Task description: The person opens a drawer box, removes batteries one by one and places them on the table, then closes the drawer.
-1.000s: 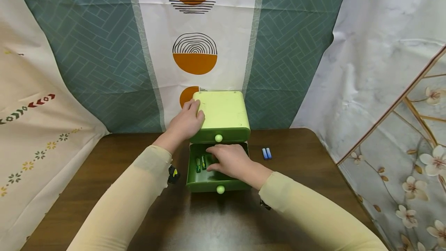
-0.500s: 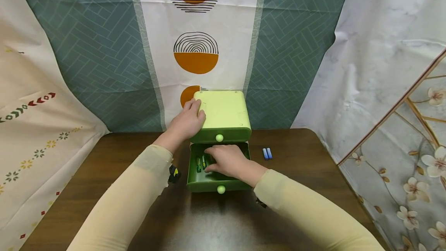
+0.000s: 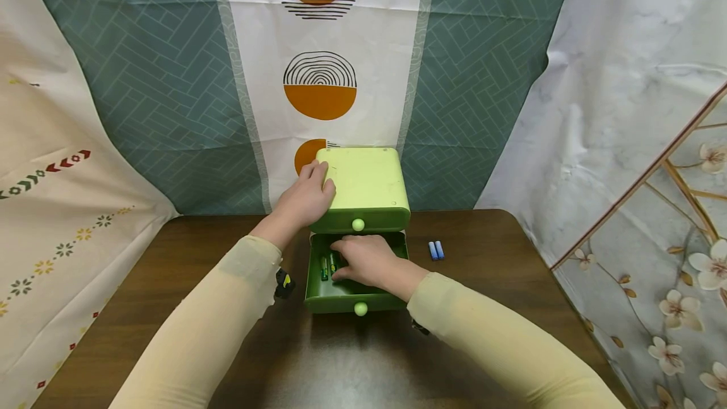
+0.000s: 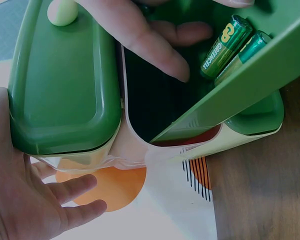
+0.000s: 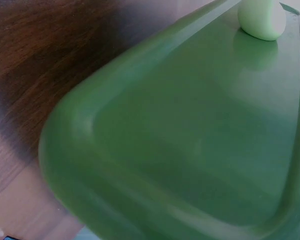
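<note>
A small cabinet with a light green top (image 3: 363, 178) and dark green drawers stands against the back cloth. My left hand (image 3: 303, 197) rests on its top left edge, fingers fairly straight. The lower drawer (image 3: 326, 303) is pulled out. Inside, on its left side, lie two green batteries (image 4: 227, 45), side by side. My right hand (image 3: 369, 262) reaches into this drawer just right of the batteries, thumb and fingers apart. In the left wrist view, the right fingers (image 4: 155, 45) show beside the batteries, with nothing seen between them. The drawer front (image 5: 190, 125) fills the right wrist view.
Two blue-and-white batteries (image 3: 436, 250) lie on the brown wooden table (image 3: 477, 283), right of the cabinet. The closed upper drawer (image 3: 335, 223) overhangs the back of the lower one. Patterned cloths (image 3: 477, 81) hang behind and at both sides.
My right hand has shifted slightly left inside the drawer, closer to the green batteries, and its forearm has followed. The left hand stays in place on the cabinet.
</note>
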Action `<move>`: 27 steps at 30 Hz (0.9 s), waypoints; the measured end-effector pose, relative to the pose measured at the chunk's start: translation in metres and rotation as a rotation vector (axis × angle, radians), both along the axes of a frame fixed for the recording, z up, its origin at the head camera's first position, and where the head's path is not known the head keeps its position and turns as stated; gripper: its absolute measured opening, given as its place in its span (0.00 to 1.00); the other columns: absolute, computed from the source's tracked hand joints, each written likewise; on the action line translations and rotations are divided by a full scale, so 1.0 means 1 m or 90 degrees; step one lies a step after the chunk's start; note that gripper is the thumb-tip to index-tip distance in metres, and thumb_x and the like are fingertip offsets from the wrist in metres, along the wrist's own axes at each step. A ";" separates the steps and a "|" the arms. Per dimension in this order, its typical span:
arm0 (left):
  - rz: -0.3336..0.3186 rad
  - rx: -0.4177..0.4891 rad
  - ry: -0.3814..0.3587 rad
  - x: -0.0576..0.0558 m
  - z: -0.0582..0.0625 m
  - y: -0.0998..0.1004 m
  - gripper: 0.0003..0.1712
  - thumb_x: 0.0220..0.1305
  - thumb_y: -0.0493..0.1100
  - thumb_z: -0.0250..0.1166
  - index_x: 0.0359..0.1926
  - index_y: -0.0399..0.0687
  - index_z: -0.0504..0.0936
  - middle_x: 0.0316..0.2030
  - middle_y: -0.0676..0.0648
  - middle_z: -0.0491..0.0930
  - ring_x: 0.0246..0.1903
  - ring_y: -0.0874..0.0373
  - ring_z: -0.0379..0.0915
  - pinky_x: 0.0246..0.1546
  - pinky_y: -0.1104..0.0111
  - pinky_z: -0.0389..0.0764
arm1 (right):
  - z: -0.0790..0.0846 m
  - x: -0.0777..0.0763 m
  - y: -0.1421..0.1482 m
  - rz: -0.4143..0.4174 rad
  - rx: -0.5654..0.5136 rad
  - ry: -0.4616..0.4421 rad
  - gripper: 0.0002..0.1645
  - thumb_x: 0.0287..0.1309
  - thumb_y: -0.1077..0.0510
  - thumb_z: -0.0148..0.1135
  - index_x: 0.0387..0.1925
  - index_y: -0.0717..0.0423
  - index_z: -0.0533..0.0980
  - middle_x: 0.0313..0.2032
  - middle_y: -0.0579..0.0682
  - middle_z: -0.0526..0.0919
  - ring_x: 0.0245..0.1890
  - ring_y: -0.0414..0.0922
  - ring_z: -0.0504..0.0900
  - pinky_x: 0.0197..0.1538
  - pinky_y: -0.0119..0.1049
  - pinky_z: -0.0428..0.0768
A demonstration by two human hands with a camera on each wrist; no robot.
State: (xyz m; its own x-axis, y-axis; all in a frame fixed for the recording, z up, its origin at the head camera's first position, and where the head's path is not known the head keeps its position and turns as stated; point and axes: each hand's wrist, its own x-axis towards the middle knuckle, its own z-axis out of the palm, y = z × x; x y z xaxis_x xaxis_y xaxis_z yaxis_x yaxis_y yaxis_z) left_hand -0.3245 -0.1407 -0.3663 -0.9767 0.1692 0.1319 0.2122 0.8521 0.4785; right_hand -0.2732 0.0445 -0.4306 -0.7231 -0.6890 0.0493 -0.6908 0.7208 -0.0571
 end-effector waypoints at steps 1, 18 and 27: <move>0.000 -0.001 -0.001 0.000 0.000 0.000 0.40 0.88 0.56 0.36 0.90 0.43 0.48 0.88 0.37 0.41 0.85 0.37 0.48 0.80 0.40 0.60 | 0.000 0.000 -0.001 -0.001 0.004 0.000 0.36 0.67 0.35 0.77 0.69 0.48 0.83 0.54 0.44 0.89 0.47 0.41 0.88 0.42 0.41 0.87; 0.000 0.002 -0.002 -0.001 0.001 0.000 0.40 0.88 0.57 0.36 0.90 0.44 0.48 0.89 0.37 0.41 0.85 0.37 0.48 0.80 0.41 0.59 | -0.003 0.000 -0.005 -0.004 0.024 0.024 0.34 0.67 0.35 0.77 0.67 0.47 0.85 0.54 0.45 0.88 0.44 0.42 0.89 0.41 0.42 0.88; 0.002 0.002 0.000 0.000 0.001 0.000 0.40 0.88 0.57 0.36 0.90 0.44 0.48 0.88 0.37 0.42 0.84 0.37 0.50 0.80 0.41 0.60 | -0.005 -0.001 -0.006 -0.003 0.028 0.034 0.31 0.67 0.36 0.78 0.64 0.46 0.87 0.52 0.44 0.88 0.42 0.43 0.89 0.41 0.43 0.88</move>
State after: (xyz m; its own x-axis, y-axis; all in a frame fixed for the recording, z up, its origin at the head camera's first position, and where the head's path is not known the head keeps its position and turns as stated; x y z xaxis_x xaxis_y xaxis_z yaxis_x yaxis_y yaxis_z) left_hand -0.3242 -0.1408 -0.3651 -0.9772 0.1657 0.1325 0.2096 0.8509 0.4817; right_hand -0.2739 0.0388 -0.4359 -0.7232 -0.6882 0.0580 -0.6888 0.7249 0.0121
